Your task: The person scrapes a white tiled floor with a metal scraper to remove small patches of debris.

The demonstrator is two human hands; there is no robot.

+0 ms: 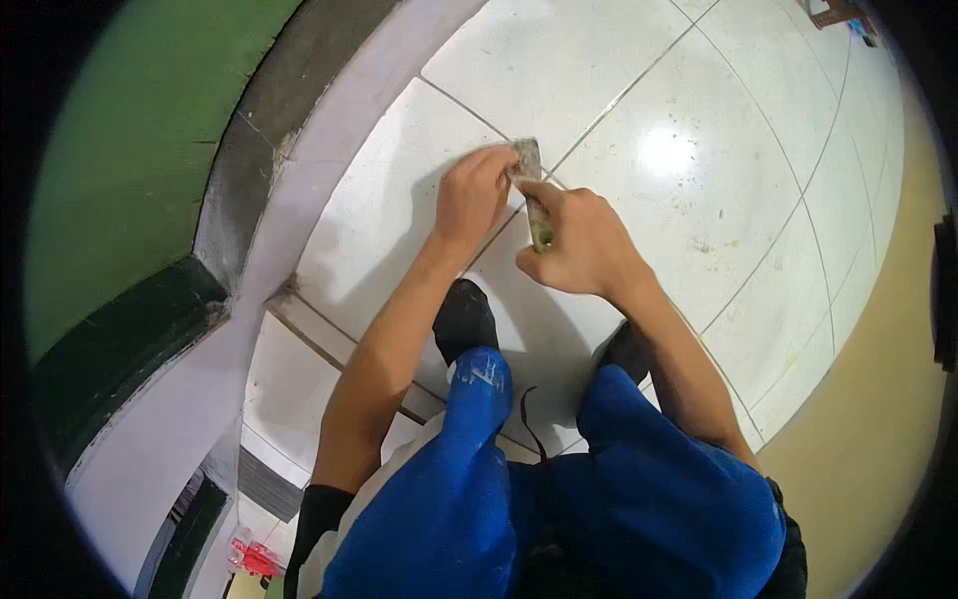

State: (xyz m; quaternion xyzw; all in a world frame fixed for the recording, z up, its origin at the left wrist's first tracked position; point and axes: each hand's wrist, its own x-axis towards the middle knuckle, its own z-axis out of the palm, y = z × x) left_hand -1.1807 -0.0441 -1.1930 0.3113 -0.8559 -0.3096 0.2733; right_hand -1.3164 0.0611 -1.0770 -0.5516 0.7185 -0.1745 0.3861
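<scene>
A putty knife with a worn, stained handle (542, 230) and a flat grey blade (528, 152) is held low over the white floor tiles (639, 100). My right hand (589, 240) is wrapped round the handle, its index finger stretched along it toward the blade. From the left, my left hand (474, 200) has its fingers curled in, with the fingertips at the side of the blade. Those fingertips are partly hidden, and whether they pinch anything besides the blade does not show. Under both hands, dark grout lines (494, 240) cross between the tiles.
My knees in blue trousers (439, 509) and dark-socked feet (465, 319) are close below the hands. A pale wall base (329, 150) and a green wall (150, 130) curve along the left. Small objects (838, 14) lie far right; a red item (254, 554) sits lower left.
</scene>
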